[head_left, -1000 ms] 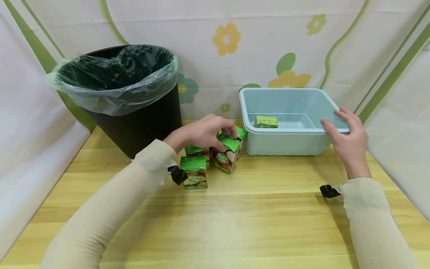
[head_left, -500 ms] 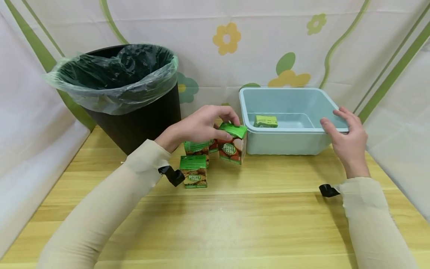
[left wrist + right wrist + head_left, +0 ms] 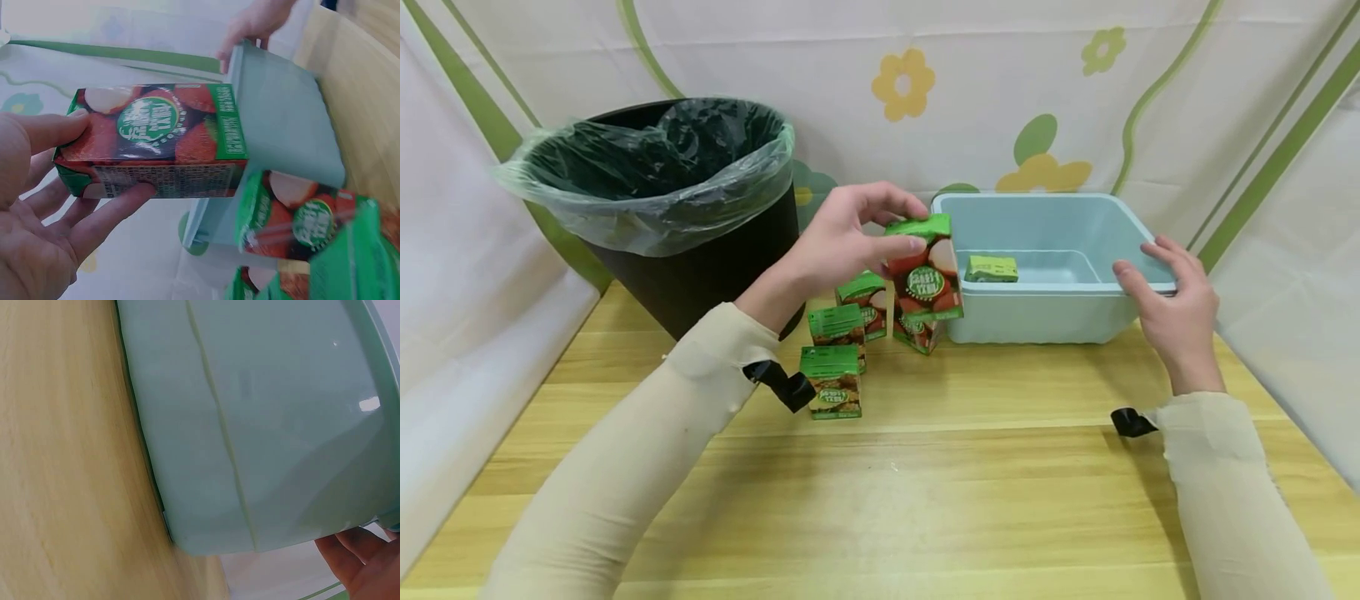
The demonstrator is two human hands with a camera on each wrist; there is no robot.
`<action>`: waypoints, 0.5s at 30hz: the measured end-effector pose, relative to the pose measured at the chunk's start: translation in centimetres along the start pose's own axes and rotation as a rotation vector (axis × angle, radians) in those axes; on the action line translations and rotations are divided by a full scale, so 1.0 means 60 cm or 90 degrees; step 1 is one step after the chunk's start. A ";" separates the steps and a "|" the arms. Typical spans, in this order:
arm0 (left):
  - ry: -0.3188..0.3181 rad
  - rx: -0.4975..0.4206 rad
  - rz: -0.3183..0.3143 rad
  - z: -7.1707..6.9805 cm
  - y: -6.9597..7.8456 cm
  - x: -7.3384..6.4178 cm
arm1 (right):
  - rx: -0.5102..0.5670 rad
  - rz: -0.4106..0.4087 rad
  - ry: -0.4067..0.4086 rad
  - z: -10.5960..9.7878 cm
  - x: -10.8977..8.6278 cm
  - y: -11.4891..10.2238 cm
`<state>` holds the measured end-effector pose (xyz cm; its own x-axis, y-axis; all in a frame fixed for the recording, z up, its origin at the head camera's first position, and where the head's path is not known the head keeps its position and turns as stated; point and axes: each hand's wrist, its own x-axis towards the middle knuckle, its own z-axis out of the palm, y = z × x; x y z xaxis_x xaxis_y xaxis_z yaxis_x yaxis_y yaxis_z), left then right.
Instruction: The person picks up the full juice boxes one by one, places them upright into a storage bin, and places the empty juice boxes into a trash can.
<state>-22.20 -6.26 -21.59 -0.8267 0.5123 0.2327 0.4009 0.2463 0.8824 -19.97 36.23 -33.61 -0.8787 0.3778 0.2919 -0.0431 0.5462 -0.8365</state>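
Note:
My left hand [image 3: 844, 232] holds a small juice carton [image 3: 927, 279] with a green top and pictures of red fruit with white flesh. It is lifted off the table, just left of the light blue plastic tub [image 3: 1037, 315]. In the left wrist view, the thumb lies on one face of the carton and fingers support it below. My right hand [image 3: 1183, 312] grips the tub's front right corner at the rim. Inside the tub lies one yellow-green carton [image 3: 992, 269]. Below my left hand stand several more cartons, including a brown-and-green carton [image 3: 832, 383] at the front.
A black trash bin [image 3: 730, 254] lined with a clear greenish bag [image 3: 662, 218] stands at the back left. Behind everything hangs a white curtain [image 3: 850, 75] with flower prints. The wooden table [image 3: 910, 500] extends in front of the tub and cartons.
My left hand has picked up a juice carton from the group and raised it toward the tub's left side. Other cartons are now uncovered. My right hand stays on the tub.

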 end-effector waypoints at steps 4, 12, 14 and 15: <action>0.046 -0.037 -0.007 0.002 0.010 0.010 | 0.000 -0.002 0.004 0.001 0.000 0.002; 0.141 -0.098 0.007 0.012 0.017 0.043 | 0.000 -0.001 0.005 0.001 0.001 0.001; 0.163 -0.119 0.009 0.017 0.018 0.054 | -0.001 -0.002 0.007 0.000 0.001 0.001; 0.173 -0.129 0.010 0.020 0.018 0.060 | 0.000 -0.002 0.008 -0.001 0.001 0.001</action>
<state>-24.30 -3.17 -20.27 -0.9067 0.2704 0.3238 0.3508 0.0571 0.9347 -20.01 36.32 -33.60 -0.8726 0.3853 0.3002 -0.0456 0.5477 -0.8355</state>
